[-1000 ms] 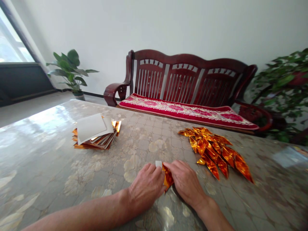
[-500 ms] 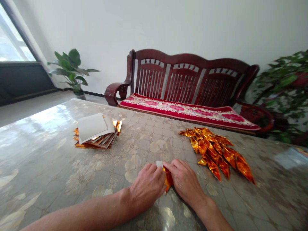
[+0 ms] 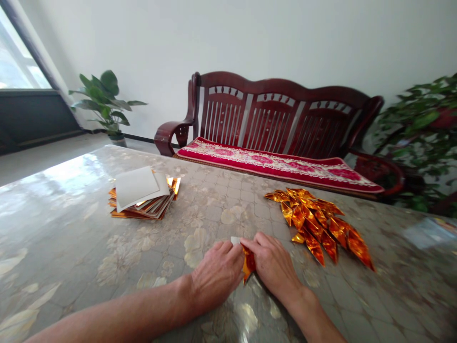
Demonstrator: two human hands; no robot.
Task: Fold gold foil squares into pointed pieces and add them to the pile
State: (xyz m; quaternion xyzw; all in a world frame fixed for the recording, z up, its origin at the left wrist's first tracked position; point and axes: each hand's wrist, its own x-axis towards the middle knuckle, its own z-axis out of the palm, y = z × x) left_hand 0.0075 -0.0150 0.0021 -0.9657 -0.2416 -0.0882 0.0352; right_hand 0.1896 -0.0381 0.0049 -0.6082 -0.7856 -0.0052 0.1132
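Foil (image 3: 249, 263) perhaps higher between left hand (image 3: 217, 274), right hand (image 3: 273, 267), on glossy tabletop (image 3: 71, 224)

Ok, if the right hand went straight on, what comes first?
The white paper tab on the orange foil piece at the fingertips of the right hand, though depth is unclear; the left hand lies beyond.

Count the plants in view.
2: one plant on the floor near the window, and one plant right of the bench. Others could be out of view.
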